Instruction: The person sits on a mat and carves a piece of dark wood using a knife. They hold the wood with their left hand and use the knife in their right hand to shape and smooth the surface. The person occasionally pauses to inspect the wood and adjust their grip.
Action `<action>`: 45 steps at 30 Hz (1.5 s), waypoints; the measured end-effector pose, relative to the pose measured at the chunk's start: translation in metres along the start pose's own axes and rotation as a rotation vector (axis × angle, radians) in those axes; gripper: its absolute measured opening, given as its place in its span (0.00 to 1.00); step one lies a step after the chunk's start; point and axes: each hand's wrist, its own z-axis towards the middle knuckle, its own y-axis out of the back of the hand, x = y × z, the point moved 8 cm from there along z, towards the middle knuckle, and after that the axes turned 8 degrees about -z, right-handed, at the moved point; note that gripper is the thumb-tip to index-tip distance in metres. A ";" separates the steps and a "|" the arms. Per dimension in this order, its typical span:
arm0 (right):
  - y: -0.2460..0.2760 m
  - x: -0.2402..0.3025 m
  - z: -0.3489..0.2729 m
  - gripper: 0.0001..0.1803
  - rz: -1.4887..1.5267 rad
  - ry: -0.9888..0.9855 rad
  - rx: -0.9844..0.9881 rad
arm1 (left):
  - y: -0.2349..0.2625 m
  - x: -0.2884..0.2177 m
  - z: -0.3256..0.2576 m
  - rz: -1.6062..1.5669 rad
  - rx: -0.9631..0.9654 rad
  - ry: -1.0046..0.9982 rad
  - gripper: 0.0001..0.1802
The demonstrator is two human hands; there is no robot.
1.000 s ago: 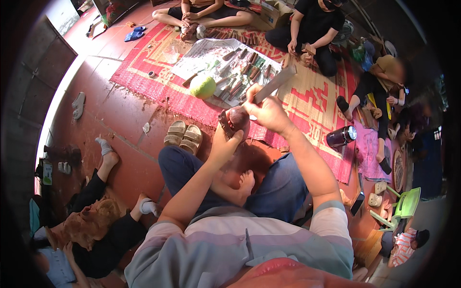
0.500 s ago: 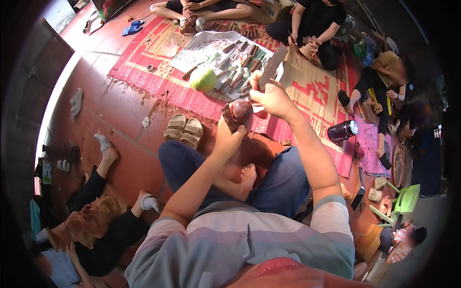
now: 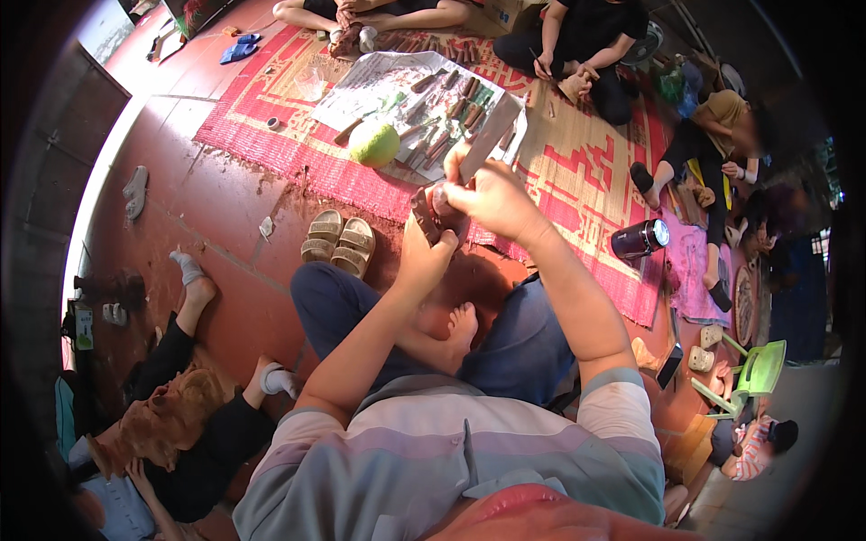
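A rounded, glossy reddish-brown carved piece, seemingly wood, is gripped by my left hand above my crossed legs. My right hand is closed on a long, flat grey-brown strip that sticks up past the fingers. Its fingertips meet the top of the carved piece and cover part of it. Whether the strip's lower end touches the piece is hidden. Just beyond my hands, a green round fruit rests on a paper sheet with several wooden-handled carving tools.
A red and straw patterned mat spreads ahead. Tan sandals stand at left on the tiled floor. A dark cylinder with a bright end lies to the right, near a green chair. Other people sit around, some holding pieces.
My right hand has moved left and down with the strip, from beside the carved piece onto it. The left hand keeps its hold, and the piece is now more covered.
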 end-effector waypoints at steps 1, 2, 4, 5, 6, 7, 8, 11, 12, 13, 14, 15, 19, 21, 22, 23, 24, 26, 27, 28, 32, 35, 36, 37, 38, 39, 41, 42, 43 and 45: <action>0.003 -0.019 0.009 0.06 0.123 -0.066 0.011 | 0.004 0.002 0.003 0.013 -0.007 -0.130 0.30; 0.003 -0.036 0.012 0.06 0.246 -0.131 0.023 | 0.008 0.008 0.002 0.056 -0.022 -0.166 0.30; -0.002 -0.029 0.011 0.04 0.297 -0.055 0.059 | 0.011 0.009 0.003 0.126 -0.058 -0.246 0.29; -0.008 -0.008 0.005 0.04 0.195 0.017 0.042 | 0.009 0.009 0.003 0.111 -0.049 -0.204 0.29; -0.011 0.010 0.001 0.04 0.113 0.085 0.023 | 0.007 0.005 0.002 0.076 -0.033 -0.148 0.29; -0.012 0.011 0.004 0.04 -0.110 0.045 0.060 | 0.005 0.003 0.001 0.040 -0.017 -0.093 0.30; -0.013 0.003 0.005 0.04 0.126 -0.022 0.110 | 0.004 0.005 0.001 0.005 -0.001 -0.038 0.30; 0.003 -0.022 0.016 0.05 0.093 -0.115 0.069 | 0.006 0.003 0.000 0.198 -0.010 -0.223 0.30; -0.001 -0.014 0.014 0.05 0.075 -0.054 0.067 | 0.007 0.004 0.000 0.281 -0.017 -0.261 0.30; -0.008 -0.003 0.007 0.05 0.058 0.004 0.064 | 0.008 0.008 0.004 0.179 -0.020 -0.224 0.30; -0.013 0.008 0.002 0.05 0.040 0.062 0.061 | 0.008 0.012 0.005 0.115 0.001 -0.159 0.31; -0.014 0.017 0.000 0.05 -0.073 0.067 0.069 | 0.005 0.005 0.004 0.053 0.024 -0.092 0.31; 0.003 -0.027 0.020 0.05 0.238 -0.146 0.108 | 0.009 0.004 0.005 0.140 -0.017 -0.192 0.31; -0.001 -0.006 0.009 0.05 0.064 -0.034 0.064 | 0.010 0.004 0.006 0.163 -0.023 -0.212 0.31; -0.007 0.007 0.001 0.05 -0.022 0.015 0.042 | 0.009 0.008 0.007 0.123 -0.018 -0.150 0.31; -0.012 0.013 -0.004 0.05 -0.044 0.038 0.041 | 0.007 0.008 0.008 0.083 -0.013 -0.088 0.31; -0.010 0.019 -0.005 0.04 -0.174 0.092 0.020 | 0.005 0.006 0.005 0.049 -0.010 -0.023 0.31; -0.001 -0.008 0.006 0.04 0.070 -0.091 0.116 | 0.005 -0.002 0.000 0.009 -0.060 -0.112 0.30; 0.007 -0.014 0.010 0.05 0.155 -0.119 0.070 | 0.007 -0.001 0.004 0.080 -0.045 -0.169 0.30; 0.008 -0.009 0.009 0.05 0.104 -0.042 0.032 | 0.007 0.000 0.007 0.151 -0.031 -0.227 0.30; -0.007 0.018 -0.008 0.05 -0.167 0.169 -0.045 | 0.007 0.013 0.007 0.056 -0.026 -0.026 0.30; 0.011 -0.024 0.008 0.05 0.111 -0.068 0.018 | 0.009 0.004 0.006 0.157 -0.005 -0.170 0.31; 0.007 -0.029 0.008 0.07 0.216 -0.045 0.042 | 0.010 0.007 0.006 0.176 0.001 -0.138 0.31; 0.006 -0.012 0.002 0.07 0.094 0.063 -0.010 | 0.008 0.008 0.006 0.090 -0.008 -0.107 0.31; 0.002 0.011 -0.006 0.07 -0.029 0.170 -0.062 | 0.005 0.006 0.005 0.005 -0.016 -0.075 0.31; -0.009 0.013 -0.008 0.06 0.101 0.057 0.033 | 0.003 0.006 0.003 -0.078 -0.023 -0.040 0.30; -0.001 -0.011 0.004 0.07 0.132 0.027 0.049 | 0.004 0.004 0.004 0.009 -0.002 -0.085 0.29; 0.003 -0.027 0.010 0.08 0.300 -0.082 0.119 | 0.003 0.003 0.006 0.051 0.009 -0.114 0.29; 0.007 -0.033 0.012 0.09 0.305 -0.106 0.080 | 0.004 0.001 0.008 0.130 -0.010 -0.190 0.29; 0.006 -0.008 0.002 0.10 0.134 0.024 -0.005 | 0.004 0.002 0.006 0.045 0.002 -0.061 0.29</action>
